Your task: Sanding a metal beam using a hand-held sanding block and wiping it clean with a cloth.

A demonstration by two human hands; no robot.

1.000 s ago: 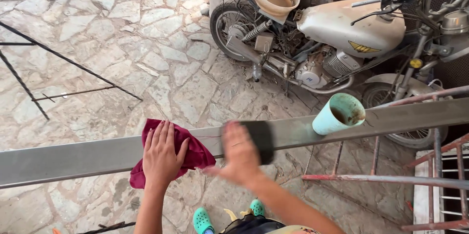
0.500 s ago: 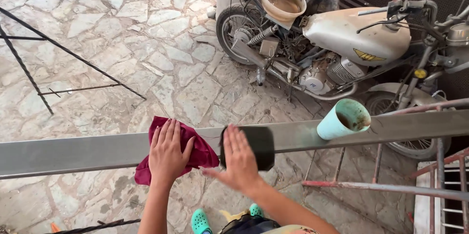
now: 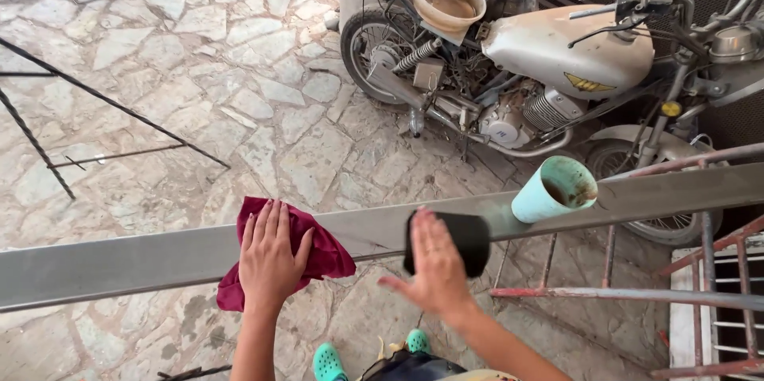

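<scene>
In the head view, the left hand [image 3: 269,263] lies flat, fingers [image 3: 267,230] spread, pressing a red cloth [image 3: 330,254] onto the grey metal beam [image 3: 119,266]. The right hand [image 3: 434,266] is open too, palm on a black block [image 3: 469,239] just past its fingertips. Rubbing goes best with flat, even pressure along the beam. Beyond the right fingers stands a teal cup [image 3: 549,190]; no labels are legible.
</scene>
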